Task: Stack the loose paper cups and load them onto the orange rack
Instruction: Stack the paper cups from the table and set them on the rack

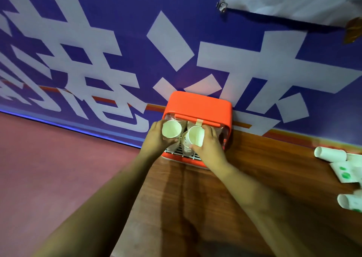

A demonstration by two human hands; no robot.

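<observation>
A wood-grain bench (254, 178) is running along a blue banner wall (137, 41). The left hand (156, 139) is curling its fingers round a paper cup stack (172, 129), and the right hand (209, 145) is gripping a second stack (195, 133), both at the open front of the orange rack (197, 104). Loose cups (331, 155) are lying on the bench well apart, at the right.

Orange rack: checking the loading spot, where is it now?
Head view, centre: the orange rack sits on the table against the blue banner, left hand and right hand holding cups at its front.
</observation>
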